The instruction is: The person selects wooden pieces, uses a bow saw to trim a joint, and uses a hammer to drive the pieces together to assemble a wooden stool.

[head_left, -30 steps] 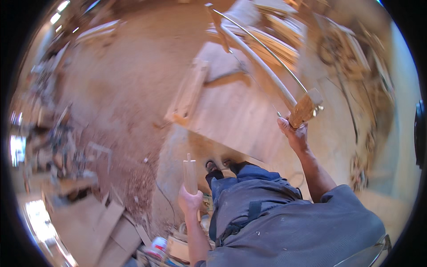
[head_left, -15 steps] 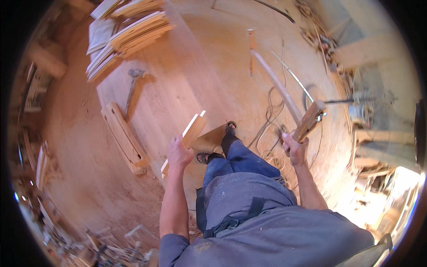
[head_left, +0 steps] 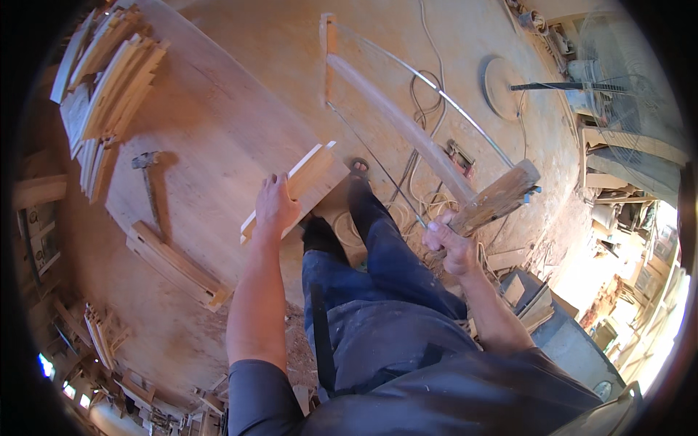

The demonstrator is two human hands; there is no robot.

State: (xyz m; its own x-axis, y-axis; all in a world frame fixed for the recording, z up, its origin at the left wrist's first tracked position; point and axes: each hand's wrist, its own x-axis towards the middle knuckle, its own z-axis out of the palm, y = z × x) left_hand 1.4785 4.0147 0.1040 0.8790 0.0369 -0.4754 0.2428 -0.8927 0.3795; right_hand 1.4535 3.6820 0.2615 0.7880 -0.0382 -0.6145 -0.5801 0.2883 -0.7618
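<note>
In my left hand [head_left: 278, 205], a short pale wooden piece [head_left: 311, 173] with a stepped end is gripped over the near edge of a broad wooden board [head_left: 211, 167]. Whether it touches the board, I cannot tell. My right hand [head_left: 451, 243] is closed round the near end of a wooden frame saw [head_left: 502, 195]. The saw's long beam and thin blade stretch away to the upper left, over the floor. Fingers partly cover both grips.
On the board lie a hammer [head_left: 149, 182], a long grooved wooden piece [head_left: 178, 265] and a stack of shaped wooden parts [head_left: 120, 80]. Looped cable [head_left: 413, 87] and a red tool [head_left: 459, 156] lie on the floor. A fan [head_left: 625, 94] stands at right.
The view has swung, so the board and stack sit farther left. Both hands keep their holds. The saw now spans more of the picture, lying more slanted across it.
</note>
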